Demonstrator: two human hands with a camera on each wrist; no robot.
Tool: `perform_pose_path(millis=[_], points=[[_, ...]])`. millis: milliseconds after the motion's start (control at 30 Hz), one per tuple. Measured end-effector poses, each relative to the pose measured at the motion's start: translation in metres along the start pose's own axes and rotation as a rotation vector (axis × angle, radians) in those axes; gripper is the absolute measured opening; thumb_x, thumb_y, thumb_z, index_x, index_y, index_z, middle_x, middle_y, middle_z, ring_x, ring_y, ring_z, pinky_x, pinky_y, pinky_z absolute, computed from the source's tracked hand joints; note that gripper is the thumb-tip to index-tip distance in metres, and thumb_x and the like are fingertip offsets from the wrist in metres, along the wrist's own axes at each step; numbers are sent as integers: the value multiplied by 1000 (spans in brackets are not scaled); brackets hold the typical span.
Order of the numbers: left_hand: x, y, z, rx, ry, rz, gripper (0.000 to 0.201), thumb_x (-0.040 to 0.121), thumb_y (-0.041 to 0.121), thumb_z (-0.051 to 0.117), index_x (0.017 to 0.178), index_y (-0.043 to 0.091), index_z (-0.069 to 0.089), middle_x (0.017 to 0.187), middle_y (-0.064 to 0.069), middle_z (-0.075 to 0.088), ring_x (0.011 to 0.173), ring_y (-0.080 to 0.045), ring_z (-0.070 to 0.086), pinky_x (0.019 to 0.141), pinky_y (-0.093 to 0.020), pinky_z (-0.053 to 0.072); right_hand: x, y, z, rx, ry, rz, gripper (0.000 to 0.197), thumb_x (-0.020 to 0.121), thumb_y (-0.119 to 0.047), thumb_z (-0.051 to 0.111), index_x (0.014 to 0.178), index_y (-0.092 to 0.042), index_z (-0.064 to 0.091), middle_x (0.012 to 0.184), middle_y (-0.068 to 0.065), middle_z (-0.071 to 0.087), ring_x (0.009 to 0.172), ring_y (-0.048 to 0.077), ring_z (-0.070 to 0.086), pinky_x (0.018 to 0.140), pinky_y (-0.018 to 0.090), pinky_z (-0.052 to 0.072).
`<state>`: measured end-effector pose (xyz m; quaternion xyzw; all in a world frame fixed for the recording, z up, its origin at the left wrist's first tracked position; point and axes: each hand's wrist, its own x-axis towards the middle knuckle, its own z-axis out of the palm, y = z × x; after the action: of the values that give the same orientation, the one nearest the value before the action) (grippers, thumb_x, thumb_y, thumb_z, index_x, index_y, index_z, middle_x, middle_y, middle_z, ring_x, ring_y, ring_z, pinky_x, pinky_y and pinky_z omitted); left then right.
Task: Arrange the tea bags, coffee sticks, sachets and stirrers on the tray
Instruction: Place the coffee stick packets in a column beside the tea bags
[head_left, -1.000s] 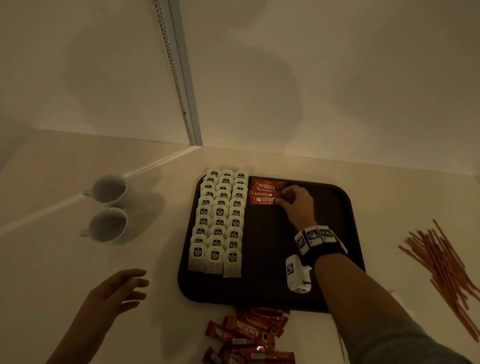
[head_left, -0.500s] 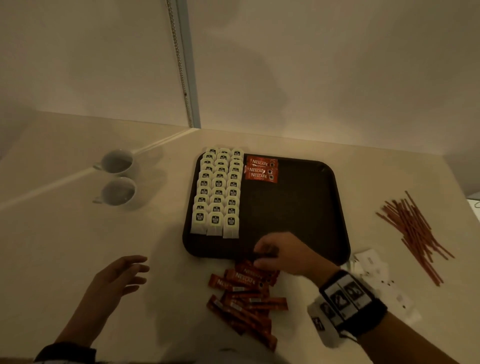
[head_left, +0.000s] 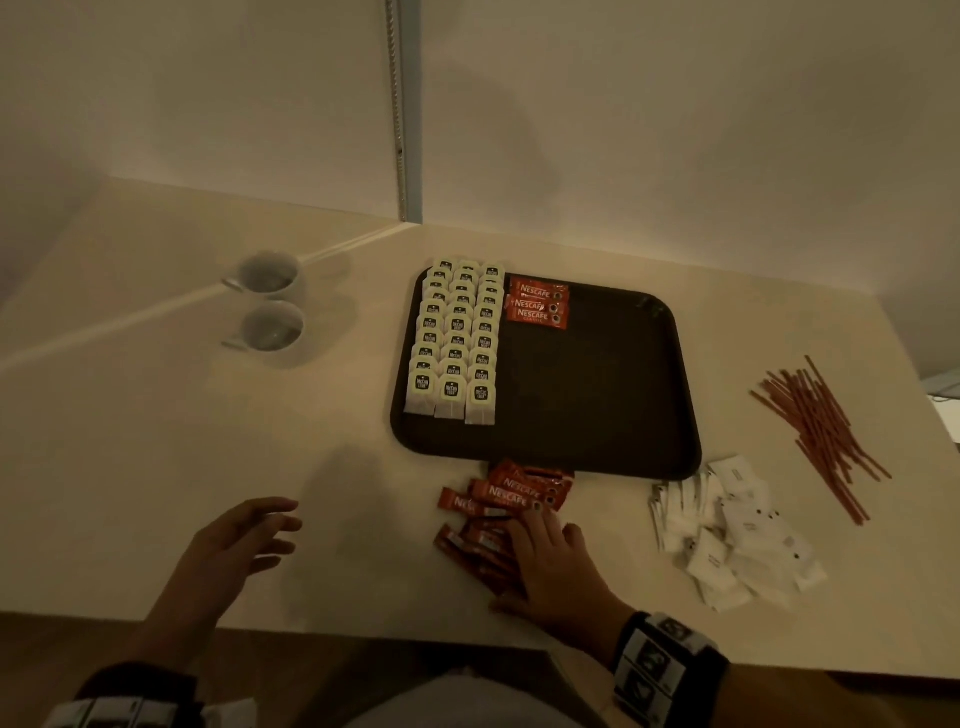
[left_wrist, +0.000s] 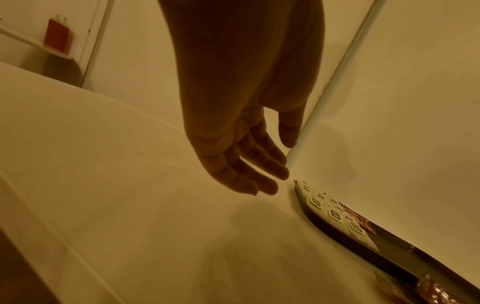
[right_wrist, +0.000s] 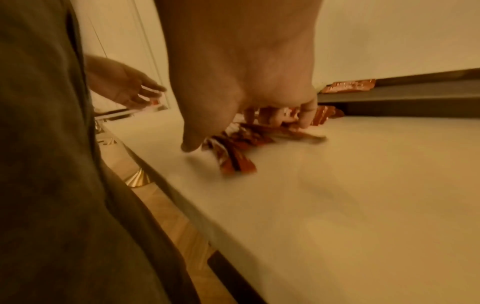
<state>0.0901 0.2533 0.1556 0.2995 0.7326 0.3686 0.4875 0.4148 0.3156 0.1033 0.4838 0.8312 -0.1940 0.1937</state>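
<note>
**Right hand on the loose coffee sticks, tray partly filled**

The right hand is laid over the pile of loose coffee sticks on the table, just in front of the tray's near edge. Its fingers are bent down onto the red packets; whether one is actually pinched cannot be told, as the packets are blurred in the right wrist view. The left hand is held above bare table to the left, fingers relaxed and spread, nothing in it.

The pile cannot be counted exactly; roughly ten sticks are seen, overlapping.

On the dark tray, the tea bags are set in three overlapping columns along the left side, about ten to a column. Just beside their far end, three coffee sticks are laid one below another. The rest of the tray is bare.

To the right of the tray, a heap of white sachets is seen, and farther right a loose bundle of brown stirrers; neither can be counted.

Two white cups stand well to the left.
</note>
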Motion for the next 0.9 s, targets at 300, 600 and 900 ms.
perform_pose_path(millis=[300, 600, 900], points=[[-15, -7, -11, 8, -21, 18, 21, 98, 8, 44, 106, 8, 64, 101, -16, 67, 93, -37, 62, 87, -45, 46, 3, 7, 5, -23, 121, -108, 43, 88, -46, 40, 120, -19, 48, 124, 6, 55, 111, 24, 58, 87, 37, 52], [-12, 1, -18, 11, -22, 91, 21, 97, 8, 45, 104, 11, 65, 99, -13, 68, 93, -34, 63, 80, -37, 49, 0, 16, -39, 118, 184, -158, 37, 97, -27, 46, 133, -19, 40, 137, 2, 42, 122, 16, 42, 102, 29, 38], [28, 94, 41, -22, -203, 302, 14, 94, 19, 54, 103, 20, 66, 101, -4, 70, 96, -27, 66, 85, -38, 51, 28, -7, -177, 694, 286, -187, 28, 99, -28, 41, 122, -12, 44, 99, 5, 55, 75, 5, 50, 59, 11, 45]])
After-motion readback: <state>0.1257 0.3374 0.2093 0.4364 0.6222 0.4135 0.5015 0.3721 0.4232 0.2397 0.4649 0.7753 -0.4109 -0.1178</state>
